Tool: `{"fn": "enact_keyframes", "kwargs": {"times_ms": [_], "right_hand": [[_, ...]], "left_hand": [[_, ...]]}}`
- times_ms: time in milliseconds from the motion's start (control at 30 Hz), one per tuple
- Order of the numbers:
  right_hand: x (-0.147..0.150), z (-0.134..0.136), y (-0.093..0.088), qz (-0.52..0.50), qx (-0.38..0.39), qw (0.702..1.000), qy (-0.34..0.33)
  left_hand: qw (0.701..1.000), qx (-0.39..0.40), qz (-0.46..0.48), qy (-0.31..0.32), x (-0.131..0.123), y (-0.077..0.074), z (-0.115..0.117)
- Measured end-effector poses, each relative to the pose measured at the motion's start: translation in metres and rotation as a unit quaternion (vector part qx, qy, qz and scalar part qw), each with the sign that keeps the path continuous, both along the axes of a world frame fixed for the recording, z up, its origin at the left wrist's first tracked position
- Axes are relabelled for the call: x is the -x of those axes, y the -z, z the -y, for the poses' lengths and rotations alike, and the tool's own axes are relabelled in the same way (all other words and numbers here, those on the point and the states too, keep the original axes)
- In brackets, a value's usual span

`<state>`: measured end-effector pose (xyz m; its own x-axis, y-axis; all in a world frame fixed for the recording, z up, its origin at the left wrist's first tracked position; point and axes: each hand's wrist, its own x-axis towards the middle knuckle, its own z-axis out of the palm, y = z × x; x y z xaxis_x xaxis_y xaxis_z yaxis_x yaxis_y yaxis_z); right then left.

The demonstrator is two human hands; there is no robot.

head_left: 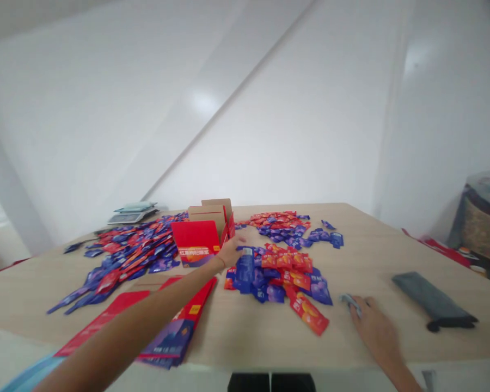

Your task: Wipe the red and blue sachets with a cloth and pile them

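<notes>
My left hand (229, 252) reaches across to the small pile in the middle. Its fingers pinch the top edge of a purple pouch (245, 270), which leans against the pile. Around it lie more purple pouches and several orange-red pouches (296, 261). One orange-red pouch (309, 313) lies apart at the pile's front right. On the right of the table, my right hand (373, 326) is closed around a small crumpled grey-blue cloth (350, 300), resting on the tabletop. Beside my left wrist stands an open red carton (196, 242).
Flattened red and purple cartons (167, 332) lie under my left forearm. A large pouch heap (134, 250) spreads at left, with a scale (127, 216) behind. Another heap (277, 220) is at the back. A dark grey case (430, 296) lies at right on the wooden table (367, 234).
</notes>
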<state>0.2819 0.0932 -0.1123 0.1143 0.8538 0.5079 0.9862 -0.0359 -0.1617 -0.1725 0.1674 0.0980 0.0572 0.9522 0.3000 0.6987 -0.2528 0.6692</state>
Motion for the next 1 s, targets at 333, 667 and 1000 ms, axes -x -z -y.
{"fn": "enact_keyframes", "kwargs": {"times_ms": [333, 667, 1000], "right_hand": [[-0.002, 0.004, -0.01, 0.024, 0.052, 0.998, 0.015], [-0.004, 0.008, -0.016, 0.01, 0.055, 0.998, 0.019], [-0.016, -0.005, -0.038, -0.212, -0.097, 0.971, 0.062]], "left_hand": [[0.997, 0.063, 0.011, -0.031, -0.012, 0.136, 0.131], [0.982, -0.126, -0.131, 0.048, -0.009, 0.138, 0.172], [0.906, -0.296, -0.255, 0.164, -0.007, 0.173, 0.24]]}}
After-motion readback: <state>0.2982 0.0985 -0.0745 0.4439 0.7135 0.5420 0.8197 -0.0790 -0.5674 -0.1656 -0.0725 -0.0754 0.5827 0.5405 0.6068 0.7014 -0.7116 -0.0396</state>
